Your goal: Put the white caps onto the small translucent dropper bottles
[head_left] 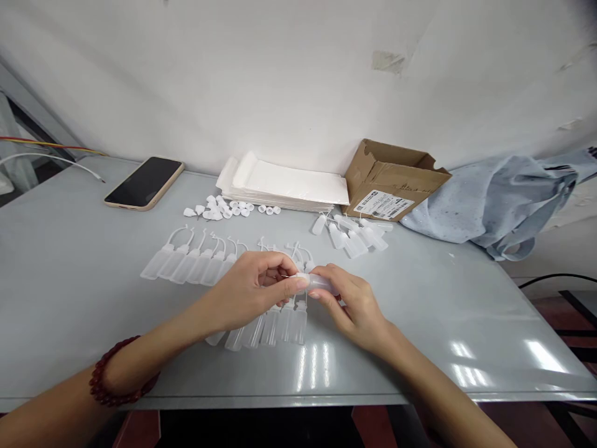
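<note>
A small translucent plastic bottle [323, 284] lies sideways between my two hands, above the table. My right hand [351, 300] is closed round its body with thumb and fingers. At the neck end, my left hand [261, 283] pinches a white part that looks like the cap; the fingers partly hide it. A thin tip pokes out towards the left palm. Beneath and behind my hands lie two rows of similar bottles, the back row [181, 264] with looped cap straps and the front row [270, 326] partly covered by my left hand.
Loose white caps [227, 208] lie in a pile behind the rows. More bottles [354, 236] are heaped before an open cardboard box [396, 180]. A stack of white envelopes [289, 183], a phone [144, 182] and pale blue cloth [485, 199] sit along the wall.
</note>
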Action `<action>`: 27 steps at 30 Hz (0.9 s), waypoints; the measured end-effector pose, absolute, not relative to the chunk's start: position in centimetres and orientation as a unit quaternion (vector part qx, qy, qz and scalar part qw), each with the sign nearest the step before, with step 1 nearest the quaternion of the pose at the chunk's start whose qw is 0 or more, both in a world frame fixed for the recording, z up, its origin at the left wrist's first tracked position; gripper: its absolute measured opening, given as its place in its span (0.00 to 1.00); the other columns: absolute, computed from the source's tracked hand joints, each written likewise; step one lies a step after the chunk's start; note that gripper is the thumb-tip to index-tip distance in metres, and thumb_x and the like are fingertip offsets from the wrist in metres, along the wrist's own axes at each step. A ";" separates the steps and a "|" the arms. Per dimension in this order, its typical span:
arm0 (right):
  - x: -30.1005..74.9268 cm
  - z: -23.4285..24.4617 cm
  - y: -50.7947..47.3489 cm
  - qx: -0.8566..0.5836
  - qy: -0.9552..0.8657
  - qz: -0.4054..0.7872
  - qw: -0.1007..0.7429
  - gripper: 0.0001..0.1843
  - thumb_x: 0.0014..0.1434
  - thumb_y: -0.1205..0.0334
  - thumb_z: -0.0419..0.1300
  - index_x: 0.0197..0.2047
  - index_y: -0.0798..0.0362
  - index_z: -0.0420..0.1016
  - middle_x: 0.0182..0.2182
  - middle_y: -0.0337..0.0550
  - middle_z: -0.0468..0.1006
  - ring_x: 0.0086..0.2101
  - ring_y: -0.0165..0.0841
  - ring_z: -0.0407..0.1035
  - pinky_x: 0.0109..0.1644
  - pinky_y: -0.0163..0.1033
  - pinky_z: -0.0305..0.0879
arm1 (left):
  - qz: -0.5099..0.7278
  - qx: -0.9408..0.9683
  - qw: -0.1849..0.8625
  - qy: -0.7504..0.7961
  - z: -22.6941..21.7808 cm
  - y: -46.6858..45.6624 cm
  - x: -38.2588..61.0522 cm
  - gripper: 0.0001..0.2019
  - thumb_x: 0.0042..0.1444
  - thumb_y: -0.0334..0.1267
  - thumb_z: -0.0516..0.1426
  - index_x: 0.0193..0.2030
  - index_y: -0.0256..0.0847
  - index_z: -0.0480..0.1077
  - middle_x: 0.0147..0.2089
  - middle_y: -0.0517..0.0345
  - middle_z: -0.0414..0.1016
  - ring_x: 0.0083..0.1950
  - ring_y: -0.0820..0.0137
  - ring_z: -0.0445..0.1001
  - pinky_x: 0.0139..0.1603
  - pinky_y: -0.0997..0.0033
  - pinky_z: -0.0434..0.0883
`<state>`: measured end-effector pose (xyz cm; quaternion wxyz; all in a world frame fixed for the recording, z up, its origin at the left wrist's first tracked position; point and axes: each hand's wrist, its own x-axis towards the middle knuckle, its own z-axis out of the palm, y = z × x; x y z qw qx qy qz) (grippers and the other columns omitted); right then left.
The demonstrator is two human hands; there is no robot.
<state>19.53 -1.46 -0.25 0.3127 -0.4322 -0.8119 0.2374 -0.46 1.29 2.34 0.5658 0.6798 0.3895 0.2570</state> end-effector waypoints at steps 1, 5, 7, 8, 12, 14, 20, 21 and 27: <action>19.5 -0.1 -1.5 -0.434 -0.805 0.254 0.316 0.11 0.65 0.57 0.51 0.43 0.53 0.69 0.29 0.43 0.73 0.28 0.32 0.65 0.31 0.36 0.61 | 0.259 0.678 0.569 0.387 2.3 1.3 -0.4 0.11 0.58 0.44 0.56 0.32 0.37 0.71 0.25 0.61 0.71 0.26 0.74 0.70 0.28 0.76 0.71; 19.3 0.7 -1.7 -0.456 -0.748 0.366 0.315 0.12 0.65 0.56 0.50 0.38 0.53 0.72 0.29 0.40 0.73 0.28 0.30 0.65 0.32 0.35 0.60 | 0.274 0.713 0.525 0.376 2.1 1.1 -0.3 0.10 0.58 0.42 0.55 0.31 0.38 0.71 0.26 0.61 0.72 0.27 0.74 0.71 0.30 0.76 0.71; 19.2 1.1 -1.7 -0.463 -0.715 0.425 0.307 0.14 0.65 0.55 0.51 0.36 0.53 0.73 0.27 0.38 0.72 0.27 0.28 0.63 0.30 0.34 0.57 | 0.279 0.736 0.495 0.368 1.9 1.1 -0.3 0.10 0.59 0.41 0.55 0.32 0.39 0.71 0.27 0.61 0.73 0.28 0.74 0.71 0.30 0.77 0.70; 19.2 1.2 -1.7 -0.464 -0.697 0.454 0.304 0.14 0.64 0.54 0.51 0.35 0.53 0.73 0.25 0.37 0.70 0.25 0.27 0.60 0.29 0.34 0.55 | 0.281 0.746 0.482 0.364 1.8 1.0 -0.3 0.10 0.59 0.41 0.54 0.33 0.39 0.72 0.28 0.61 0.73 0.29 0.74 0.71 0.30 0.77 0.70; 19.3 1.2 -1.4 -0.461 -0.622 0.560 0.295 0.18 0.63 0.51 0.53 0.29 0.54 0.70 0.18 0.31 0.56 0.20 0.23 0.48 0.24 0.33 0.46 | 0.287 0.778 0.438 0.348 1.7 1.1 -0.5 0.08 0.60 0.39 0.54 0.35 0.39 0.72 0.30 0.61 0.74 0.31 0.75 0.71 0.33 0.78 0.69; 19.4 0.9 -1.3 -0.446 -0.585 0.610 0.294 0.19 0.62 0.49 0.53 0.27 0.55 0.69 0.17 0.30 0.52 0.19 0.23 0.45 0.22 0.33 0.42 | 0.290 0.790 0.420 0.339 1.6 1.1 -0.5 0.08 0.60 0.38 0.54 0.35 0.39 0.72 0.30 0.61 0.74 0.31 0.75 0.71 0.34 0.78 0.68; 19.2 0.3 -1.2 -0.391 -0.466 0.740 0.287 0.21 0.60 0.46 0.54 0.28 0.56 0.69 0.15 0.26 0.45 0.17 0.22 0.39 0.18 0.31 0.39 | 0.291 0.821 0.375 0.319 1.6 1.1 -0.7 0.07 0.62 0.37 0.53 0.36 0.38 0.71 0.30 0.60 0.74 0.30 0.75 0.70 0.34 0.77 0.67; 19.2 0.2 -1.2 -0.385 -0.445 0.757 0.285 0.21 0.60 0.45 0.54 0.29 0.55 0.69 0.15 0.25 0.44 0.16 0.21 0.38 0.17 0.30 0.39 | 0.294 0.821 0.374 0.316 1.6 1.1 -0.7 0.07 0.62 0.37 0.53 0.36 0.38 0.71 0.30 0.60 0.74 0.30 0.75 0.70 0.34 0.77 0.67; 18.8 0.0 -1.1 -0.386 -0.456 0.745 0.298 0.21 0.60 0.45 0.54 0.28 0.55 0.68 0.16 0.26 0.45 0.16 0.21 0.40 0.17 0.30 0.45 | 0.298 0.824 0.356 0.325 1.1 1.6 -0.8 0.07 0.61 0.36 0.54 0.38 0.38 0.71 0.32 0.59 0.75 0.32 0.74 0.72 0.36 0.74 0.69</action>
